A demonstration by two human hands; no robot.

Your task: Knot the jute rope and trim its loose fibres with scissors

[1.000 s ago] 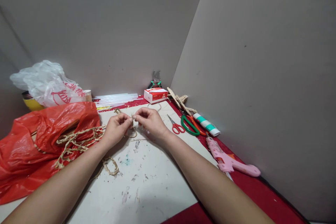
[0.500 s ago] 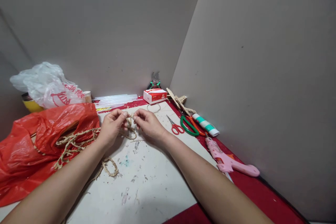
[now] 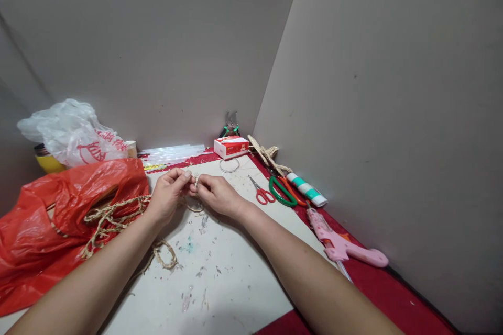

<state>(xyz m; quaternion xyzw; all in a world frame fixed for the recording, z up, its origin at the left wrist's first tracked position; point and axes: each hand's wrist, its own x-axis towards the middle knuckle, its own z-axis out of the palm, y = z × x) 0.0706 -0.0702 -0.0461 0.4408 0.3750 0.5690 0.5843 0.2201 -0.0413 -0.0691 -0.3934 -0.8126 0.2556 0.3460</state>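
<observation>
My left hand (image 3: 172, 192) and my right hand (image 3: 217, 193) meet above the white board (image 3: 220, 267), both closed in a pinch. Between them is the end of a braided straw cord, mostly covered by the fingers. A small loop of it hangs below the fingertips. More of the straw cord (image 3: 167, 256) curls on the board under my left forearm, and a tangled length lies over the red plastic bag (image 3: 129, 172) on the left. Nearest to my right hand are small red-handled scissors (image 3: 262, 193), lying on the board.
A pink glue gun (image 3: 338, 243), green-handled shears (image 3: 281, 193) and a green-striped roll (image 3: 306, 189) line the right side. Behind stand a red-and-white box (image 3: 231, 147), pruners (image 3: 231, 124) and clear glue sticks (image 3: 173, 154). A white plastic bag (image 3: 78, 133) sits back left. Grey walls close the corner.
My fingers have drawn closer together, and the right hand's fingers have curled in more over the cord. The tools and bags have stayed in place; the view has shifted slightly.
</observation>
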